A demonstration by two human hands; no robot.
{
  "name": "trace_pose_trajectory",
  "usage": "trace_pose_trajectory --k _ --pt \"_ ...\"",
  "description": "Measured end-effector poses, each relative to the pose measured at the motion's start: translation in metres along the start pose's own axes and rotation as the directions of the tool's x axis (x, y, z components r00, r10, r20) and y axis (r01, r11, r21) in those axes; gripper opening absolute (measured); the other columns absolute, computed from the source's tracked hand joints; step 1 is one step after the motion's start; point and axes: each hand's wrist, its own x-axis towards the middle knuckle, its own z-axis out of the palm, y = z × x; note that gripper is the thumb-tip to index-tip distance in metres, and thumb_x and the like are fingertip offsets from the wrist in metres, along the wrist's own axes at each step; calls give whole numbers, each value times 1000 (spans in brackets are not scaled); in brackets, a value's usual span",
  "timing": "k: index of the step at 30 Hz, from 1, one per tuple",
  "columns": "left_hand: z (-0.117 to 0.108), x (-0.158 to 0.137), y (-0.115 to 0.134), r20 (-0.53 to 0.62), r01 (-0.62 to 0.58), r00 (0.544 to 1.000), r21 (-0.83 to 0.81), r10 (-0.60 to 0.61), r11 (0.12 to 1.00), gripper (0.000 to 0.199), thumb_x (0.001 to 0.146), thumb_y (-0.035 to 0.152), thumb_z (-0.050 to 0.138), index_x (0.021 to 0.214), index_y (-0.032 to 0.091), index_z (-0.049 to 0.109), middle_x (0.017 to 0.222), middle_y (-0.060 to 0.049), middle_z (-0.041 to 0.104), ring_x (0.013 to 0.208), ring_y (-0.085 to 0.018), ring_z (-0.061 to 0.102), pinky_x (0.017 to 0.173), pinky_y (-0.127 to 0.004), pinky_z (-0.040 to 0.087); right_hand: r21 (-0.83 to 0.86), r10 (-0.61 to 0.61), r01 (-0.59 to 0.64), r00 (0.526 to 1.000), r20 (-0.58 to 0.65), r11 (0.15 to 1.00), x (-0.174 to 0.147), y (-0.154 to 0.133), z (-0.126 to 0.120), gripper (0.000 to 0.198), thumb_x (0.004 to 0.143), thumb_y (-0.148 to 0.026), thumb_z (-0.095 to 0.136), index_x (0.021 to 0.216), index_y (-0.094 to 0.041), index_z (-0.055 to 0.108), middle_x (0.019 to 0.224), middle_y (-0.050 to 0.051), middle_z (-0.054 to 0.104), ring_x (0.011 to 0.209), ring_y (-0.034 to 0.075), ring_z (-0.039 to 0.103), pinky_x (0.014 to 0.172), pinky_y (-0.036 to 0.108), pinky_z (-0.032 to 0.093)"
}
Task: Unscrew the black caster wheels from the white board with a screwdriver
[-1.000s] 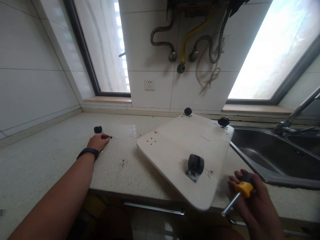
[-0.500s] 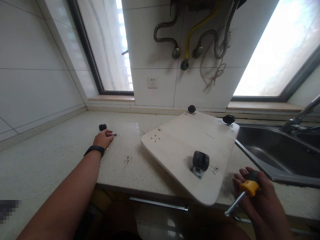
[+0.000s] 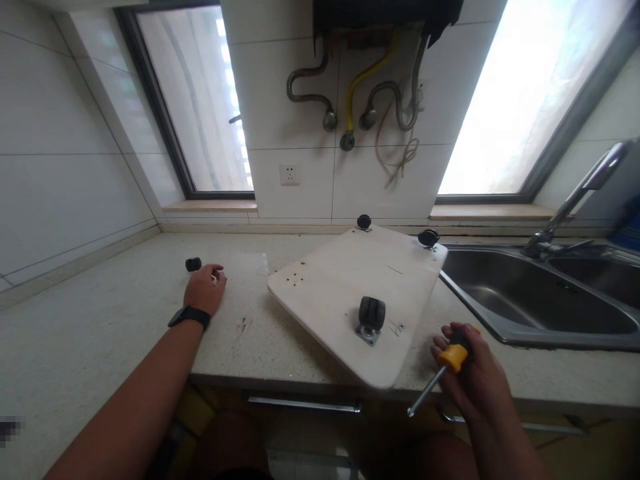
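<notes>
Lower right: right hand [image 3: 470, 367] wrapped round screwdriver [image 3: 453, 358]. Left of frame: left hand [image 3: 204, 289] half-curled (cannot tell if pinching anything), just beside black caster [image 3: 193, 264].

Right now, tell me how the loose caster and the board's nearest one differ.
The loose caster sits on the counter by the left hand; the near caster stands upright on the board. The near caster's metal plate shows; the loose caster's does not. The loose caster looks smaller in view than the near caster. Both have dark wheels.
</notes>
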Motion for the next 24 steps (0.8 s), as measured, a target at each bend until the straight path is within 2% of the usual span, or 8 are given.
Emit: trace_pose_trajectory --k 4,8,11,13,17,20,22,24 --pt "-11 -17 43 -45 -104 994 -53 102 993 32 96 37 47 112 16 66 100 -9 68 94 -26 62 100 -40 47 2 28 -28 999 20 1000 -3 -2 1 35 65 -36 89 83 -19 64 77 -4 56 58 8 52 47 18 50" --pt "-31 -54 101 -117 -83 992 -383 41 920 30 97 42 50 108 19 65 100 -7 66 93 -24 62 86 -36 50 -4 37 -37 999 22 999 -7 -4 3 33 67 -34 88 79 -19 61 73 -4 56 53 7 49 43 18 46" --pt "-48 -99 148 17 46 999 -593 -45 804 30 99 46 50 101 21 65 85 -2 62 80 -21 59 73 -31 47 -1 39 -39 999 30 999 -8 -4 4 32 68 -32 87 76 -19 59 69 -5 54 50 7 46 40 19 42" --pt "-56 -134 176 181 167 982 -699 -53 696 39 101 52 46 88 21 64 72 0 57 69 -19 55 63 -29 43 -2 42 -42 999 31 999 -9 -4 4 32 68 -32 86 76 -19 58 68 -5 54 50 7 46 39 19 42" --pt "-53 -195 218 497 435 868 -759 -2 484 61 98 70 45 71 18 65 60 -2 58 58 -16 51 57 -27 39 -8 39 -39 999 24 999 -9 -2 3 34 68 -33 86 77 -20 56 66 -5 55 49 8 47 39 19 40" --pt "-42 -223 242 674 606 730 -715 112 348 72 93 80 45 75 15 67 61 -5 62 55 -14 53 54 -26 35 -21 36 -36 999 10 999 -8 -1 2 37 66 -33 88 79 -21 55 67 -6 56 49 9 49 38 20 42" --pt "-36 -233 257 744 699 641 -667 189 256 78 88 87 46 81 12 68 69 -8 67 57 -16 60 51 -26 32 -29 32 -32 999 -1 999 -7 0 2 39 65 -34 89 81 -21 56 67 -6 56 49 9 50 38 21 43" --pt "-34 -237 271 775 753 585 -629 240 194 82 83 90 48 87 11 68 79 -11 71 57 -16 64 49 -25 30 -36 25 -26 1000 -8 999 -7 0 2 40 64 -34 89 82 -21 56 67 -6 57 50 9 51 39 21 44"
